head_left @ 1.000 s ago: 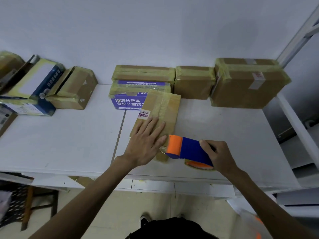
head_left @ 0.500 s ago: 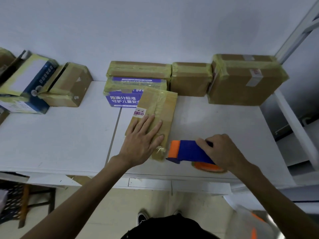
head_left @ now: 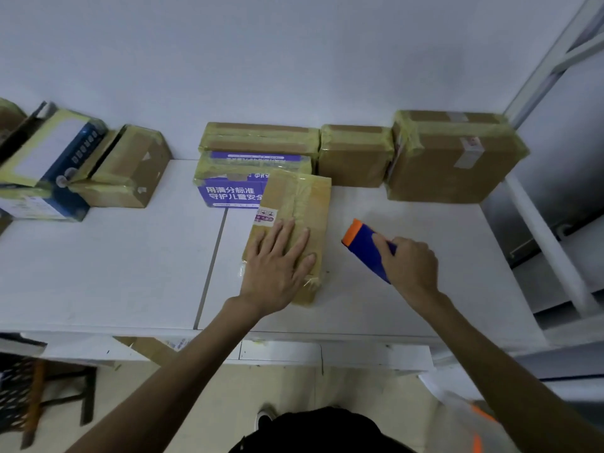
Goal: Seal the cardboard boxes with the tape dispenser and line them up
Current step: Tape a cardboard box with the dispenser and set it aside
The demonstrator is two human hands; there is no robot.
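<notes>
A slim cardboard box [head_left: 294, 204] wrapped in yellowish tape lies lengthwise on the white table [head_left: 114, 273]. My left hand [head_left: 277, 266] lies flat on its near half, fingers spread. My right hand [head_left: 408, 266] grips a blue tape dispenser [head_left: 366, 248] with an orange front end, held just right of the box and apart from it. Behind it stand a purple printed box [head_left: 228, 191] with a flat taped box [head_left: 258, 138] on top, a small taped box [head_left: 354, 155] and a large taped box [head_left: 454, 158], in a row along the wall.
Further taped boxes stand at the far left: a brown one [head_left: 127, 171] and a blue and white one [head_left: 42, 165]. A white metal shelf frame [head_left: 552, 243] borders the table on the right. A dark stool [head_left: 39, 397] stands under the table's left front.
My right hand has lifted the dispenser away from the box's near end and carried it up and to the right. My left hand stays flat on the box.
</notes>
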